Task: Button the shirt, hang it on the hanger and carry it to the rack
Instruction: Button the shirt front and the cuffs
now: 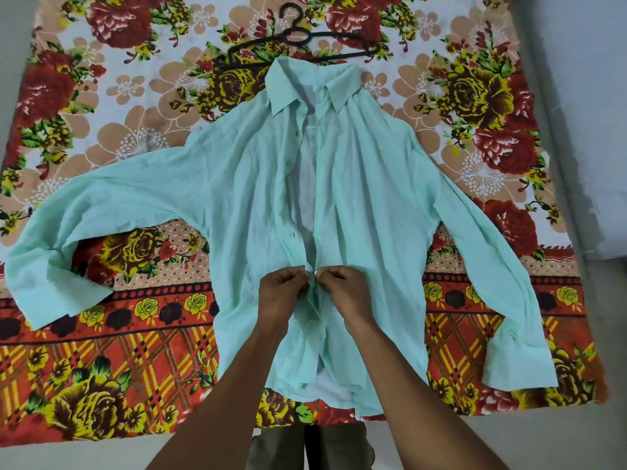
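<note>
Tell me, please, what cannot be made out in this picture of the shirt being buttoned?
- Head view: the button at the placket is too small to tell, pinched between the left hand and right hand.
- Hanger: its lower bar is hidden under the shirt collar.
- The rack is out of view.
- Buttons below the hands: folds hide them.

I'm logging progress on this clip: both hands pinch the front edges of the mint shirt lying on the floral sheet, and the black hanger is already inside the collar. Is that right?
Not quite. The head view shows the black hanger lying on the floral sheet above the collar, outside the mint shirt. The rest holds: the left hand and right hand pinch the front edges.
</note>
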